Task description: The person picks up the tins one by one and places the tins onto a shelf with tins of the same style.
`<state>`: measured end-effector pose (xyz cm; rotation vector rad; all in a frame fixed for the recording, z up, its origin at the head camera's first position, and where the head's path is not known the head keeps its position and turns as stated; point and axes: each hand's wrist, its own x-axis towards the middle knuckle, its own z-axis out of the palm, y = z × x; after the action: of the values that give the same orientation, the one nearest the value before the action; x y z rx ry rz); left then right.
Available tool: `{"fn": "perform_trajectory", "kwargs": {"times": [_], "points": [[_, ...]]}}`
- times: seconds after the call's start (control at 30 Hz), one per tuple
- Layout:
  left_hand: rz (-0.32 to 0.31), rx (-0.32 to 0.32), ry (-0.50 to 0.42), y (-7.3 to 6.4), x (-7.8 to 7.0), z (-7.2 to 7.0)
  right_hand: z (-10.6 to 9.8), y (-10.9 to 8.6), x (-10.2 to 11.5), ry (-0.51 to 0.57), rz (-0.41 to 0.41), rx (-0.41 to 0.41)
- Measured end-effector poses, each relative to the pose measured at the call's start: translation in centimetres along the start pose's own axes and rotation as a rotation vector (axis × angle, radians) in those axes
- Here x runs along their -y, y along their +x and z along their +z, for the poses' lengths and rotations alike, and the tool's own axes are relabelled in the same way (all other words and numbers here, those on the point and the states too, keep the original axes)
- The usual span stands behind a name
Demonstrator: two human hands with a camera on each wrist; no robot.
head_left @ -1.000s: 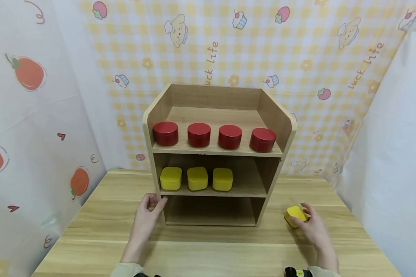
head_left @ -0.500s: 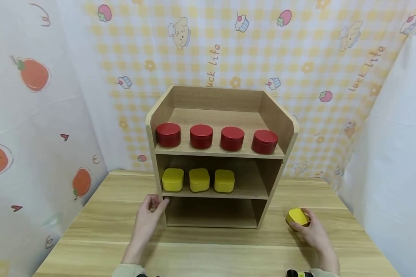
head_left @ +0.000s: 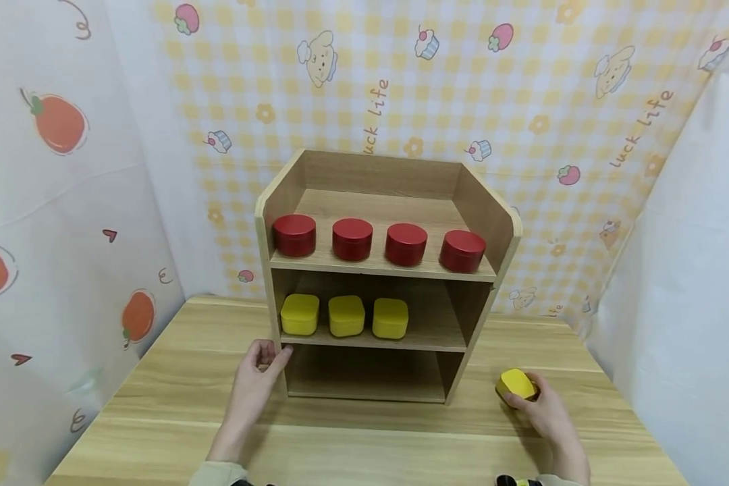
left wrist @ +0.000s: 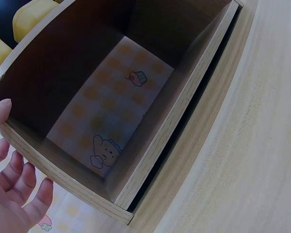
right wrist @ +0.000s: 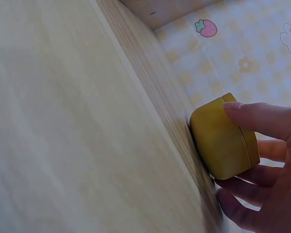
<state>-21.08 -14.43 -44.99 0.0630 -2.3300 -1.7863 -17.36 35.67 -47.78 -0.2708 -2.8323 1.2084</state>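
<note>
My right hand (head_left: 547,408) holds a yellow square tin (head_left: 515,383) with rounded corners, low over the table to the right of a small wooden shelf (head_left: 383,268). In the right wrist view, the thumb lies on one side of the tin (right wrist: 220,138) and the fingers are round the other. My left hand (head_left: 258,371) grips the shelf's left side panel near the bottom, thumb at the inner edge and fingers outside, as the left wrist view shows. Three more yellow tins (head_left: 346,316) stand in a row on the middle shelf, from its left end.
Several round red tins (head_left: 352,239) line the front of the top shelf. The middle shelf has bare room at its right end, and the bottom compartment (head_left: 364,371) holds nothing visible. Printed cloth (head_left: 364,81) hangs behind the wooden table (head_left: 364,449).
The right fingers have settled closer round the yellow tin, which has shifted slightly and looks a little less tilted. My left hand keeps its place on the shelf. The head view has shifted slightly.
</note>
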Motion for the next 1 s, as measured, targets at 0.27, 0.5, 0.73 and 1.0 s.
{"fn": "perform_trajectory", "kwargs": {"times": [0.27, 0.5, 0.73, 1.0], "points": [[0.006, 0.003, -0.002, -1.3, -2.8, -0.3, -0.1, -0.1, 0.1, 0.012, 0.011, -0.004], [0.003, 0.0, 0.002, -0.6, -1.3, -0.1, -0.4, -0.4, 0.6, 0.009, 0.0, -0.016], [0.032, -0.017, 0.002, 0.3, 0.8, 0.1, -1.1, -0.7, 1.4, 0.022, -0.019, -0.028], [0.039, -0.022, 0.009, 0.2, 0.8, 0.2, -1.6, -1.0, 2.6, 0.011, -0.096, -0.082]]}}
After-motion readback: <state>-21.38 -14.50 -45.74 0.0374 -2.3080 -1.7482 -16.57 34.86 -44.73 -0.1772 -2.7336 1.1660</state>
